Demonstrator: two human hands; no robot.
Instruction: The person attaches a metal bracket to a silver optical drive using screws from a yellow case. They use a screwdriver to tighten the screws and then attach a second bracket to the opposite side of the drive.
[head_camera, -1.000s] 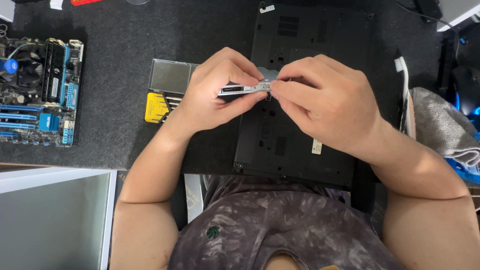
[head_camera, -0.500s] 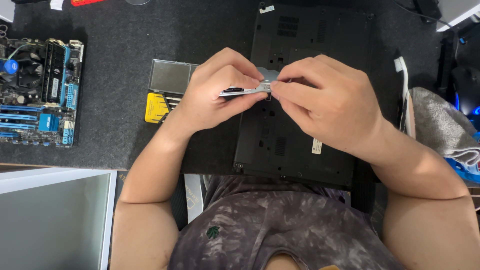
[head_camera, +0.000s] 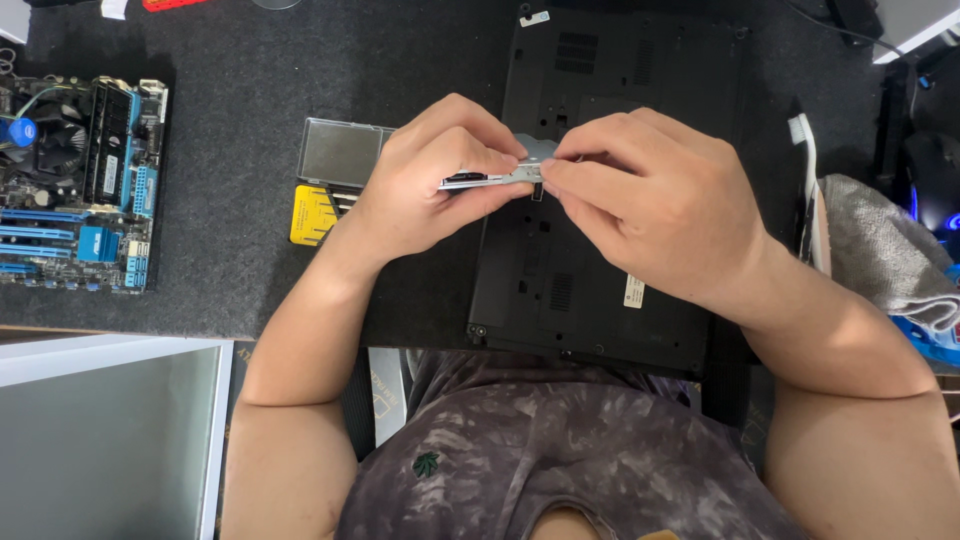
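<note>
Above your lap, both your hands meet over the black laptop that lies upside down, bottom panel up, on the dark grey tabletop mat. Your left hand pinches a thin silver metal bracket-like part edge-on, with thumb below and fingers folded over it, so this grip is clamped on the part's left end. Your right hand closes its fingertips on the part's right end, just above the laptop's middle. The part is already off the laptop and lifted clear of it; the base cover itself looks to be in place, so most of the opening work seems left, though I cannot tell which screws are out. Beyond your left hand lie a yellow card of small bits and a clear plastic case lid. Farther left sits a bare green-and-blue motherboard with a cooler fan.
</note>
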